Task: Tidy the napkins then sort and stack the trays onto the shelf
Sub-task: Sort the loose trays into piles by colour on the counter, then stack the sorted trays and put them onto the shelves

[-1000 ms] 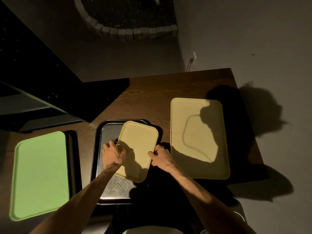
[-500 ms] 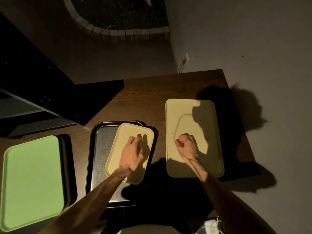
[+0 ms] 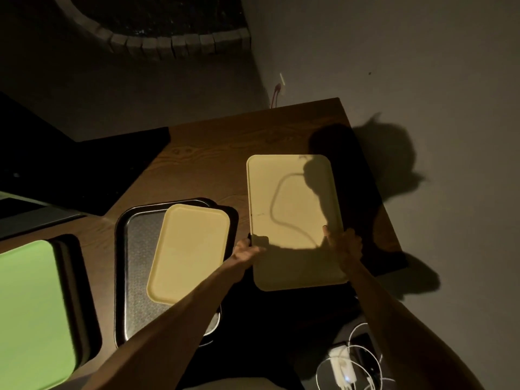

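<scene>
A large pale yellow tray (image 3: 292, 204) lies at the right of the wooden table (image 3: 213, 153). My left hand (image 3: 246, 253) grips its left edge and my right hand (image 3: 344, 244) grips its right edge, both near the front. A smaller yellow tray (image 3: 188, 249) rests askew on a black-rimmed metal tray (image 3: 135, 249) in the middle. A green tray (image 3: 31, 311) sits on a dark tray (image 3: 81, 291) at the left. No napkins are visible.
A dark shelf or counter (image 3: 56, 175) runs along the left behind the table. A grey wall (image 3: 422, 66) stands close on the right. White cables and a charger (image 3: 343, 367) lie below the table's front right. The scene is dim.
Both hands left the small yellow tray, which now rests on the metal tray. They moved right and took hold of the large yellow tray's side edges.
</scene>
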`<state>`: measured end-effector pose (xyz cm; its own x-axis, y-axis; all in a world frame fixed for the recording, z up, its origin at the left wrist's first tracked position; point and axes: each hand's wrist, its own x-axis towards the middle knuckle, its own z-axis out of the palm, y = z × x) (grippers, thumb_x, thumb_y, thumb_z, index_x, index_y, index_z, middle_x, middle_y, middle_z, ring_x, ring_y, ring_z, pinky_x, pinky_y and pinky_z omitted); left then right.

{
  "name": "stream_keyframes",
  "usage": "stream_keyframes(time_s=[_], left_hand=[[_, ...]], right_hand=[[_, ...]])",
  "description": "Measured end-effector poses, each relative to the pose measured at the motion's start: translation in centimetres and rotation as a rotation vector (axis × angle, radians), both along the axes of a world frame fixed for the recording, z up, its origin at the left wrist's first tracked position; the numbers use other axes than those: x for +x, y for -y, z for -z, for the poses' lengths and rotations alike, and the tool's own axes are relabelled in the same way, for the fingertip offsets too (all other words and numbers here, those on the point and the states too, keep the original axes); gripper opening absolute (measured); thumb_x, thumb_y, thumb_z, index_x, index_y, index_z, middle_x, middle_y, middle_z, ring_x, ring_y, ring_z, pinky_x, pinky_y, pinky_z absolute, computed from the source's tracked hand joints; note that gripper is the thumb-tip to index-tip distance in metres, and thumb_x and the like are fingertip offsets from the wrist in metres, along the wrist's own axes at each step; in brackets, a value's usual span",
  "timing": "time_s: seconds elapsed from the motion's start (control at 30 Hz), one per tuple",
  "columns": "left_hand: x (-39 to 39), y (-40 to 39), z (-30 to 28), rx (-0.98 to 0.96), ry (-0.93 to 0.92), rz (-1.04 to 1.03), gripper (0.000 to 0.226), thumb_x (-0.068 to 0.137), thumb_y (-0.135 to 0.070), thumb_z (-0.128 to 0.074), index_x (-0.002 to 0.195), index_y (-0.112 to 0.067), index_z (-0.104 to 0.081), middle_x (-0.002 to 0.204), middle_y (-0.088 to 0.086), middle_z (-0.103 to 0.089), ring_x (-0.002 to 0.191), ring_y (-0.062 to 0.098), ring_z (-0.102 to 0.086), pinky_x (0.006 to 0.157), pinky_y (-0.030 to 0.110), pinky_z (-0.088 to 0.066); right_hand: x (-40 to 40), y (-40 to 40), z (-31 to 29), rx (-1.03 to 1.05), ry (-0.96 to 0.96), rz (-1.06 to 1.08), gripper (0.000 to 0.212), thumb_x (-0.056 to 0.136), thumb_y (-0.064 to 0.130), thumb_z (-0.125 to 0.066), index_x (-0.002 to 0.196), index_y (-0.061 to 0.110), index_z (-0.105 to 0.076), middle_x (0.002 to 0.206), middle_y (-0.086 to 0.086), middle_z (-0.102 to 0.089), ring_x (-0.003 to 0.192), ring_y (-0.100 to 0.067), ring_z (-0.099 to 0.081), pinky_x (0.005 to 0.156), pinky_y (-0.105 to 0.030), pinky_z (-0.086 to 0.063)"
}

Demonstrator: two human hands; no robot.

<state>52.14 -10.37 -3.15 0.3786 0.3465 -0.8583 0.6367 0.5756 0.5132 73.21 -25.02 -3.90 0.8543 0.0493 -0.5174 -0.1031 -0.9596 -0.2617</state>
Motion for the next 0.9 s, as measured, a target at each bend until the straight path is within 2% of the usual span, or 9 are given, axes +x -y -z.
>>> stream_keyframes(time_s=[0.13, 0.2, 0.27, 0.43, 0.53, 0.63, 0.77, 0.83, 0.9], left_hand=[[-0.5, -0.3, -1.2, 0.038, -0.025, -0.09, 0.026, 0.086, -0.03, -0.062, 0.105, -0.012, -0.066, 0.098, 0.011, -0.07, 0.091, 0.029, -0.067, 0.084, 0.04, -0.057], [-0.5, -0.2, -2.8, 0.058, 0.035, -0.198, 0.006, 0.092, -0.017, -0.056, 0.088, -0.012, -0.058, 0.082, 0.008, -0.06, 0.074, 0.022, -0.057, 0.075, 0.033, -0.049], [-0.5, -0.4, -3.9, 0.067, 0.064, -0.281, 0.019, 0.097, -0.006, -0.051, 0.08, -0.014, -0.049, 0.078, 0.007, -0.052, 0.072, 0.019, -0.049, 0.077, 0.032, -0.043], [-3.1, -2.6, -9.4, 0.071, 0.166, -0.229, 0.005, 0.096, -0.016, -0.06, 0.1, -0.016, -0.057, 0.094, 0.006, -0.064, 0.084, 0.019, -0.056, 0.078, 0.027, -0.047], [-5.8, -4.8, -12.7, 0.044, 0.207, -0.127, 0.029, 0.091, -0.016, -0.069, 0.116, -0.014, -0.056, 0.095, 0.003, -0.069, 0.078, 0.015, -0.059, 0.061, 0.026, -0.043], [-9.2, -6.1, -14.8, 0.046, 0.219, -0.136, 0.028, 0.088, -0.008, -0.07, 0.109, -0.015, -0.054, 0.083, 0.003, -0.068, 0.066, 0.013, -0.055, 0.05, 0.025, -0.037], [-15.3, -6.8, -16.3, 0.073, 0.267, -0.126, 0.033, 0.084, 0.0, -0.071, 0.112, -0.005, -0.053, 0.088, 0.009, -0.072, 0.067, 0.018, -0.059, 0.045, 0.024, -0.035], [-18.8, -6.9, -17.1, 0.08, 0.275, -0.076, 0.04, 0.083, 0.003, -0.071, 0.119, 0.001, -0.055, 0.099, 0.015, -0.074, 0.071, 0.019, -0.067, 0.045, 0.025, -0.043], [-22.4, -6.9, -17.9, 0.064, 0.285, 0.023, 0.039, 0.083, 0.007, -0.069, 0.12, -0.001, -0.059, 0.096, 0.013, -0.073, 0.062, 0.014, -0.066, 0.047, 0.023, -0.047]], right_hand=[[1.1, 1.0, -1.2, 0.145, -0.127, -0.015, 0.052, 0.095, 0.044, -0.044, 0.119, 0.0, -0.058, 0.119, -0.022, -0.062, 0.11, -0.041, -0.058, 0.097, -0.046, -0.047], [0.5, 0.5, -2.3, 0.167, -0.048, -0.006, 0.042, 0.101, 0.028, -0.043, 0.126, -0.004, -0.053, 0.127, -0.026, -0.057, 0.117, -0.044, -0.053, 0.097, -0.047, -0.043], [-0.5, -0.1, -4.0, 0.164, 0.036, -0.016, 0.041, 0.101, 0.023, -0.044, 0.132, -0.004, -0.049, 0.133, -0.028, -0.053, 0.122, -0.047, -0.05, 0.099, -0.05, -0.04], [-2.2, -1.5, -9.0, 0.278, 0.099, -0.093, 0.04, 0.102, 0.024, -0.04, 0.138, 0.008, -0.049, 0.136, -0.021, -0.054, 0.124, -0.044, -0.049, 0.102, -0.051, -0.038], [-3.6, -2.3, -11.5, 0.4, 0.08, -0.1, 0.037, 0.101, 0.024, -0.041, 0.134, 0.015, -0.056, 0.127, -0.016, -0.061, 0.118, -0.041, -0.054, 0.099, -0.05, -0.044], [-6.1, -3.3, -13.8, 0.487, 0.079, -0.146, 0.035, 0.1, 0.025, -0.043, 0.128, 0.018, -0.061, 0.122, -0.013, -0.064, 0.113, -0.036, -0.058, 0.096, -0.047, -0.048], [-11.0, -4.3, -16.0, 0.572, 0.096, -0.229, 0.036, 0.1, 0.017, -0.046, 0.132, 0.011, -0.059, 0.125, -0.014, -0.063, 0.113, -0.032, -0.058, 0.095, -0.041, -0.047], [-13.9, -4.4, -16.7, 0.596, 0.124, -0.252, 0.035, 0.099, 0.013, -0.047, 0.132, 0.005, -0.059, 0.128, -0.019, -0.061, 0.117, -0.035, -0.056, 0.097, -0.041, -0.044], [-17.1, -4.2, -17.0, 0.63, 0.147, -0.275, 0.033, 0.099, 0.011, -0.048, 0.129, 0.002, -0.059, 0.128, -0.019, -0.06, 0.121, -0.037, -0.053, 0.102, -0.044, -0.041]])
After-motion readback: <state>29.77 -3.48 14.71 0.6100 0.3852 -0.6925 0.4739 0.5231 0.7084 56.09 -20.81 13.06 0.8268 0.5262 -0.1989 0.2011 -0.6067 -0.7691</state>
